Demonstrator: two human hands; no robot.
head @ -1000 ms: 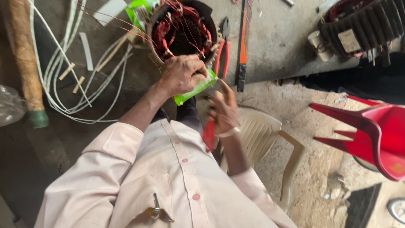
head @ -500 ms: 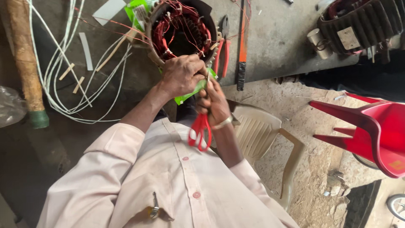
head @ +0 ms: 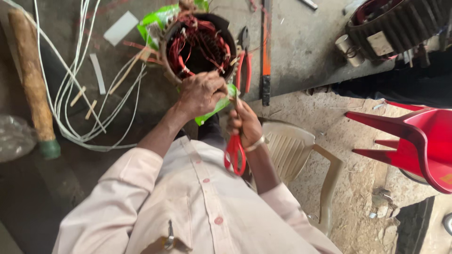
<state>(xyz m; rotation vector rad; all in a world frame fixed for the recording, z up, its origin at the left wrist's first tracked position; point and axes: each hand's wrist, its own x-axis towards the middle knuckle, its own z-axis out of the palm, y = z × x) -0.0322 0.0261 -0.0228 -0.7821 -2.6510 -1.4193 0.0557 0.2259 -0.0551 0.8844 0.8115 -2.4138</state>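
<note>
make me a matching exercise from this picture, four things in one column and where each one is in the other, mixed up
Things:
1. scissors
2. motor stator
3. pliers
4. wooden handle

Places:
A. far left of the bench
B. in the right hand
C. under the left hand
D. just right of the stator

Pairs: 1-B, 2-C, 3-D, 4-A

Glossy red plastic on the scissors' handles (head: 235, 154), hanging just below the right hand's fingers (head: 238, 123). Under the left hand's fingers (head: 214, 89) sits the stator (head: 200, 44): dull dark metal shell, shiny reddish enamelled copper windings inside. Slick green plastic sheet (head: 217, 106) peeks out between both sets of fingers. Beyond the fingertips, smooth white plastic-sheathed wires (head: 75, 94) lie on the rough, matt grey desk (head: 301, 51) (dusty, scuffed). Soft matt cloth shirt (head: 188, 207), pale pink.
</note>
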